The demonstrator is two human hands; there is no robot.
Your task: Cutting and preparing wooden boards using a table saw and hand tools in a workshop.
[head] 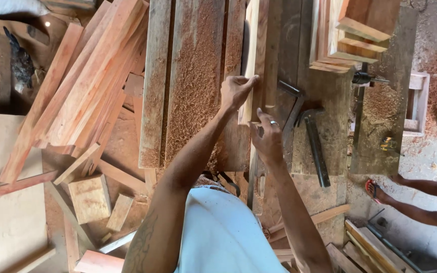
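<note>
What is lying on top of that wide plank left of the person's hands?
Sawdust covers much of the wide plank, thickest down its middle and lower end. The left hand rests at its right edge, on a pale strip of wood. The plank's surface beneath the sawdust is hidden.

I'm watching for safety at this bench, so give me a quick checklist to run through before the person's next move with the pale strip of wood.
1. Left hand on the pale wood strip: ok, fingers rest on its left edge.
2. Right hand on the strip: ok, it touches the near end.
3. Hammer apart from both hands: ok, it lies just right of the right hand.
4. Strip lying flat and steady: cannot tell.
5. Workbench free of debris: not ok, sawdust covers the planks.
6. Other person's foot away from the bench: ok, it stands on the floor to the right.
</note>
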